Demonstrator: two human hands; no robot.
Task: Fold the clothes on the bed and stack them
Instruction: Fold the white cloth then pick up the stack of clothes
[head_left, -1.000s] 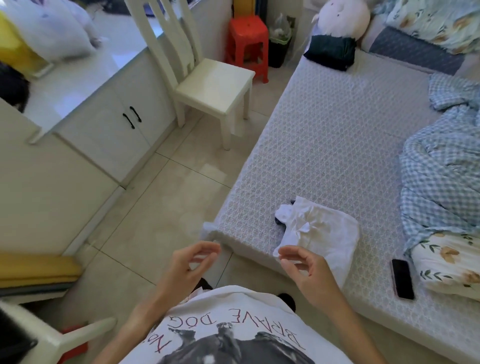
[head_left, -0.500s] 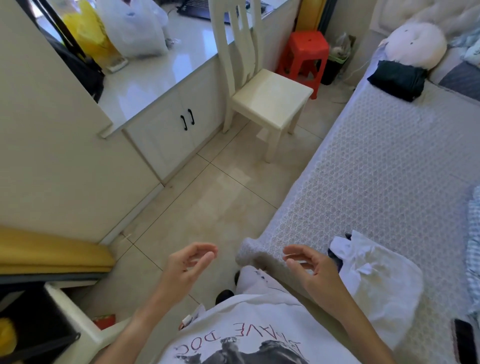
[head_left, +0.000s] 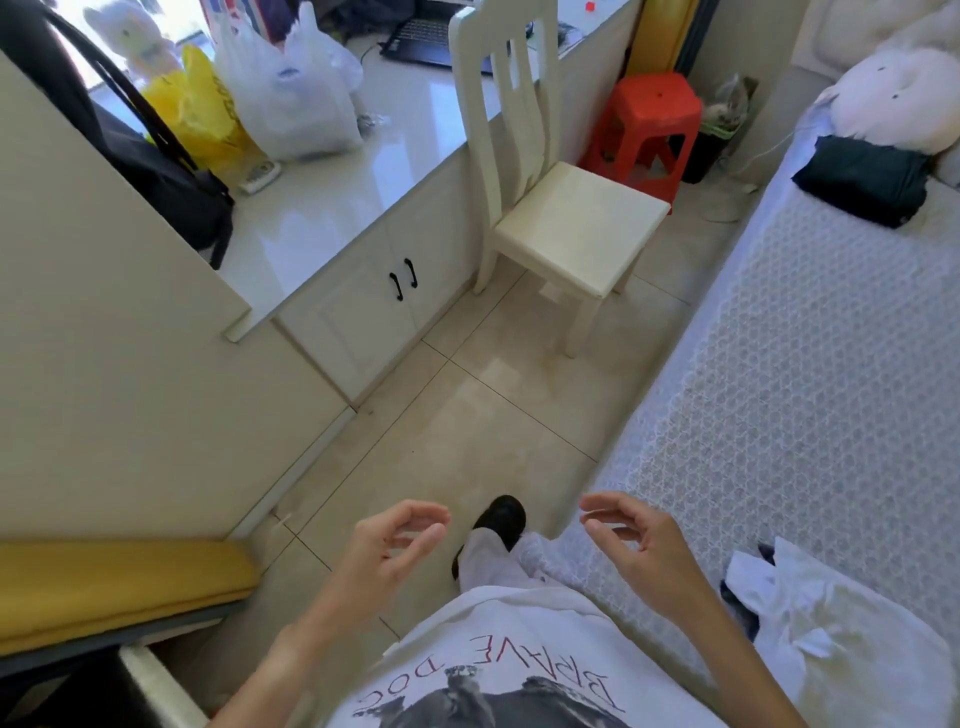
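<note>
White folded clothes (head_left: 831, 639) sit on the bed (head_left: 810, 374) edge, probably stacked already, since left hand (head_left: 389, 551) and right hand (head_left: 641, 545) hover nearby, loosely curled, holding nothing.

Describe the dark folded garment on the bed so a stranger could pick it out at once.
Start at the bed with the white patterned cover along the right side. Follow it to the far end, where a white plush toy lies. The dark folded garment sits just in front of that toy, the only dark thing there; the white folded garment lies at the near end.
</note>
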